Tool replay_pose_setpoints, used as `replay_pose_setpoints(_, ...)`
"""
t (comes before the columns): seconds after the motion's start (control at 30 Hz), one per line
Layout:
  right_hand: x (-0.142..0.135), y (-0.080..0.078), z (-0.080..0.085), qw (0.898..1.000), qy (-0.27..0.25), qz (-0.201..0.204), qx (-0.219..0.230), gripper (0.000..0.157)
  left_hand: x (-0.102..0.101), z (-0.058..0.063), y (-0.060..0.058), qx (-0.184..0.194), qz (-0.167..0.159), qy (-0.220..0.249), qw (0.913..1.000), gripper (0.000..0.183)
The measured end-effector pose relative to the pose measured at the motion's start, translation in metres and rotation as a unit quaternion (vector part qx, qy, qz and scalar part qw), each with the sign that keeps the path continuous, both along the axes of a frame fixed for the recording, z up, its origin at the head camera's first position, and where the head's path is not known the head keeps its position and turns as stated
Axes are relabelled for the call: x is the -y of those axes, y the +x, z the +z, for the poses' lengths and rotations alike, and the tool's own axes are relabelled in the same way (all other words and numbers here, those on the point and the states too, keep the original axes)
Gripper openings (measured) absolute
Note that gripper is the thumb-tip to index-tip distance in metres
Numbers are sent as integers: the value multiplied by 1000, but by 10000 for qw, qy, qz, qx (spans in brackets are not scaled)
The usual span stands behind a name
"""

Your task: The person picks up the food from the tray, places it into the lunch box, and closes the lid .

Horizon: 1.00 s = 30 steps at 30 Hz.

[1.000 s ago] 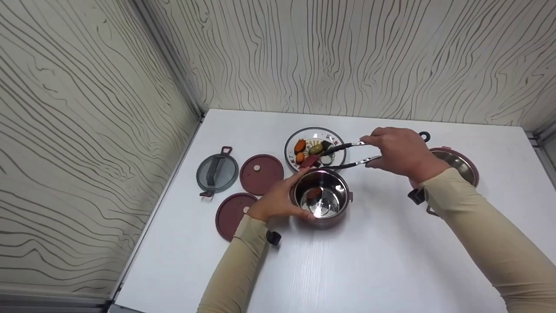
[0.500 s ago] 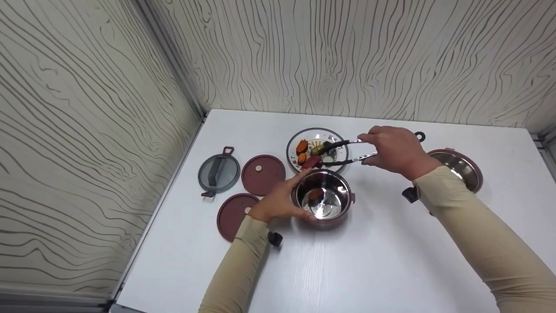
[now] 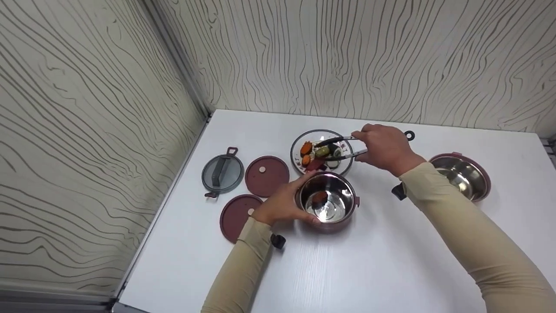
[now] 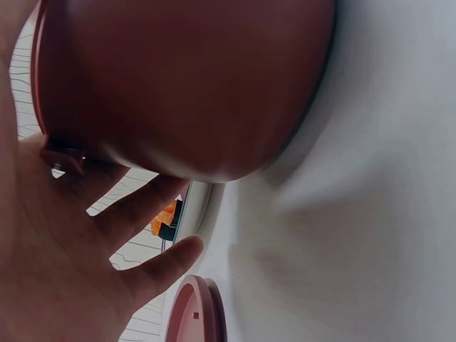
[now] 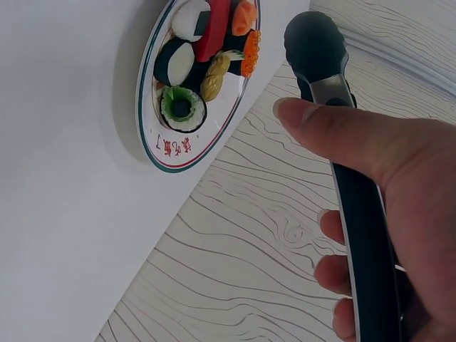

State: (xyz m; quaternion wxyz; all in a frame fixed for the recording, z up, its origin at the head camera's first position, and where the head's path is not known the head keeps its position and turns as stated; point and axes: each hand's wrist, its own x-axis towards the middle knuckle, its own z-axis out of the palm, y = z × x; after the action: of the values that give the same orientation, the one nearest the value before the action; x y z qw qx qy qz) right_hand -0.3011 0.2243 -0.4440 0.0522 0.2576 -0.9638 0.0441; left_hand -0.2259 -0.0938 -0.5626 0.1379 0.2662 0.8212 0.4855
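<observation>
My left hand point(image 3: 284, 204) grips the side of a dark red pot point(image 3: 329, 227) with a shiny metal inside, thumb at the near side. In the left wrist view the fingers lie spread against the pot point(image 4: 185, 78). An orange-brown patch point(image 3: 320, 198) shows inside it; I cannot tell whether it is a piece of food. My right hand point(image 3: 384, 148) holds black-tipped metal tongs point(image 3: 343, 139) over a patterned plate point(image 3: 295, 145). The tong arms are spread around a yellow-green sushi piece point(image 3: 322, 151); contact cannot be told. Orange-topped sushi point(image 3: 306, 148) and a red piece point(image 3: 316, 164) lie beside it.
Two round dark red lids point(image 3: 267, 176) point(image 3: 236, 217) lie left of the pot. Beyond them is a grey see-through lid point(image 3: 222, 174) with a handle. A second metal-lined pot point(image 3: 462, 176) stands at the right, partly behind the right arm. Patterned walls point(image 3: 347, 56) border the white table point(image 3: 369, 269).
My right hand has moved left towards the plate, and the tong tips now reach farther over the sushi. The left hand stays on the pot. The whole view has shifted slightly.
</observation>
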Motion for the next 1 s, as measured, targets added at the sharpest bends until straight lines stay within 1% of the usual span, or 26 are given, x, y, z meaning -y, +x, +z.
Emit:
replay_pose_setpoints(0.23, 10, -15, -4, 9999, 115, 38, -53, 57, -2, -1, 5, 64, 19, 36, 10000, 139)
replay_pose_setpoints(0.47, 18, -32, -9, 9995, 286, 97, 50, 53, -5, -1, 7, 64, 60, -170, 9998, 140)
replay_pose_setpoints(0.7, 16, -48, -17, 9990, 417, 64, 119, 52, -11, -2, 11, 89, 125, -307, 9994, 142)
replay_pose_setpoints(0.83, 16, -51, -16, 9986, 502, 90, 149, 52, -14, -1, 12, 73, 97, -281, 9995, 141)
replay_pose_setpoints(1.0, 19, -52, -9, 9982, 568, 141, 146, 54, -18, -1, 12, -10, 34, -195, 9998, 138)
